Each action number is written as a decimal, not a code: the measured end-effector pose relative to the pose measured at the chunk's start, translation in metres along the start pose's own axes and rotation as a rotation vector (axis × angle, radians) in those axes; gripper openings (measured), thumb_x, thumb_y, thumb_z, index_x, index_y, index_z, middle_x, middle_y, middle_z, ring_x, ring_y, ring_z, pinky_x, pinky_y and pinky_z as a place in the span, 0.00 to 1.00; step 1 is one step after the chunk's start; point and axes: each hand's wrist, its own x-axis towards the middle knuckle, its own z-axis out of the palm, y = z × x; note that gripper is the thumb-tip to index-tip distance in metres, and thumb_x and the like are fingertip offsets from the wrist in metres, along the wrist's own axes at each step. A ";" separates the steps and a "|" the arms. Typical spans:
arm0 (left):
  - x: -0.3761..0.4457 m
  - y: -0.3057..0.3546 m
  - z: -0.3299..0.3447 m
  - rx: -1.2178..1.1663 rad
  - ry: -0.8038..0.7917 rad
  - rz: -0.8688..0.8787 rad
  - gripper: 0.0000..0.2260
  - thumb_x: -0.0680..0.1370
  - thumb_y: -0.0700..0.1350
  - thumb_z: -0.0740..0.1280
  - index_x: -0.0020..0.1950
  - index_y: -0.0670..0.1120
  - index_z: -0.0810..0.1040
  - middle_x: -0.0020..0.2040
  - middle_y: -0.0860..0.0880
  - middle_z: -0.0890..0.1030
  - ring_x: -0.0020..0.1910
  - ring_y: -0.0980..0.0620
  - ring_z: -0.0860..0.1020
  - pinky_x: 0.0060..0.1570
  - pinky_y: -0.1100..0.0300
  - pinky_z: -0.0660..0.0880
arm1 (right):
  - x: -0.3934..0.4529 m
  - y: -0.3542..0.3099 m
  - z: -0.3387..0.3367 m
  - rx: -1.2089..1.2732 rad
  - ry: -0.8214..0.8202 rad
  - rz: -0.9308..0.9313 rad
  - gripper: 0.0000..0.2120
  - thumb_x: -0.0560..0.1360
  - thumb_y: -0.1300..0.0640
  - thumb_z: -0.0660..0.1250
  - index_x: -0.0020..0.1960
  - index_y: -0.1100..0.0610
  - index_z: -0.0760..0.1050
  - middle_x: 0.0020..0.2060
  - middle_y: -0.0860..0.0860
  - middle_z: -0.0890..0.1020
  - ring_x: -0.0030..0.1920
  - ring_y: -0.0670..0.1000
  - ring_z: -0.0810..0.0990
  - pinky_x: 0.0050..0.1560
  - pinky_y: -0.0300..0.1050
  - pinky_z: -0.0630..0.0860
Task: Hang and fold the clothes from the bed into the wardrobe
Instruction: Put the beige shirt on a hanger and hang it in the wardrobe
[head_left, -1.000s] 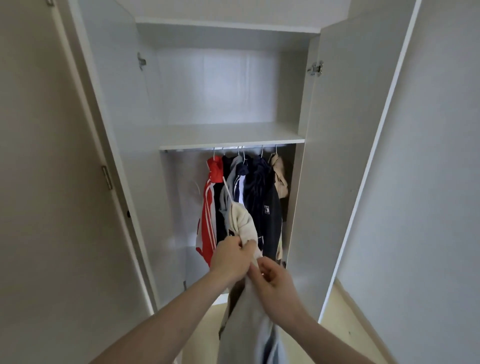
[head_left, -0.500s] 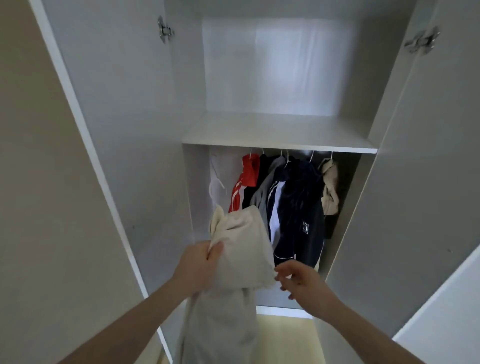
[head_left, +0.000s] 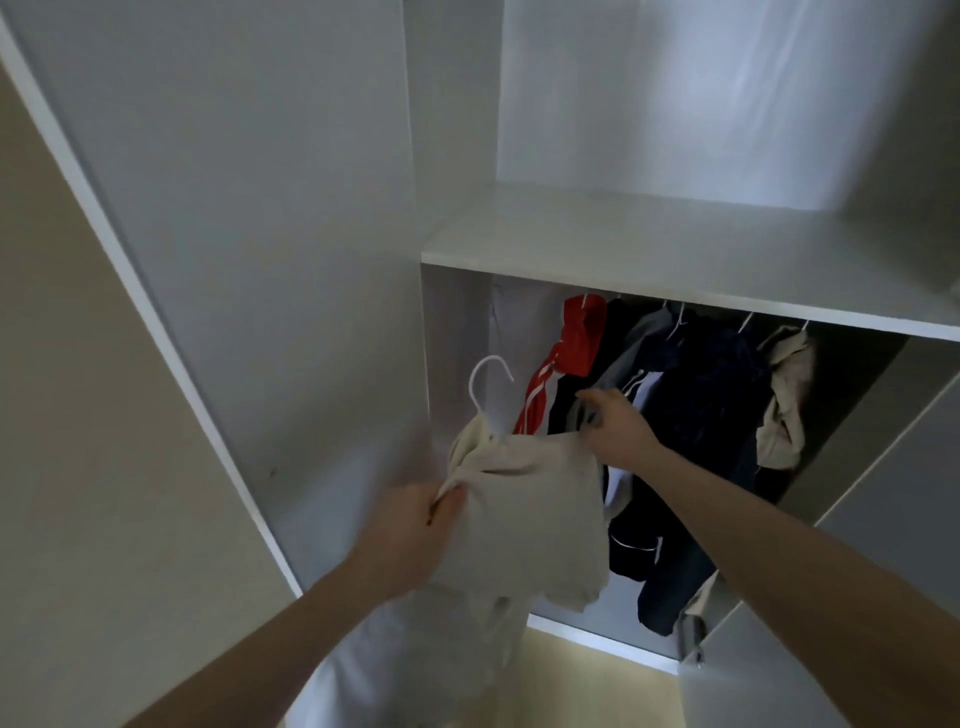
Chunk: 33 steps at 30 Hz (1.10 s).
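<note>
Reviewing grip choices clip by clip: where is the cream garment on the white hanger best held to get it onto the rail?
Probably at the hanger's shoulder end, from the left, where the left hand already pinches the cream garment. That leaves the white hanger hook upright and free above the bunched collar. The right hand is at the hung clothes, seemingly parting them.

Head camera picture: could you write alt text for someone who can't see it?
A person's left hand grips a cream garment on a white hanger, lifting it toward an open white wardrobe. Their right hand touches the hanging clothes, red, grey, navy and beige, below a shelf.
</note>
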 end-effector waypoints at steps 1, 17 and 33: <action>0.004 -0.003 0.002 0.010 -0.015 0.006 0.22 0.82 0.58 0.58 0.29 0.53 0.64 0.24 0.55 0.69 0.26 0.59 0.68 0.30 0.61 0.62 | 0.015 0.000 0.003 -0.036 -0.017 0.001 0.27 0.79 0.63 0.64 0.77 0.58 0.67 0.70 0.61 0.70 0.64 0.62 0.76 0.65 0.47 0.70; 0.026 -0.040 0.018 -0.008 0.029 -0.158 0.23 0.84 0.57 0.58 0.32 0.46 0.68 0.29 0.46 0.75 0.30 0.52 0.73 0.36 0.54 0.69 | 0.165 -0.001 0.037 -0.476 -0.425 -0.033 0.36 0.84 0.59 0.60 0.84 0.51 0.41 0.81 0.59 0.57 0.77 0.59 0.64 0.74 0.47 0.67; 0.088 0.001 0.063 0.074 0.209 -0.266 0.20 0.84 0.53 0.59 0.34 0.48 0.73 0.27 0.50 0.74 0.29 0.52 0.73 0.30 0.63 0.64 | 0.174 0.080 0.006 -0.430 -0.211 0.006 0.17 0.80 0.61 0.61 0.32 0.59 0.69 0.33 0.54 0.76 0.40 0.55 0.77 0.39 0.42 0.70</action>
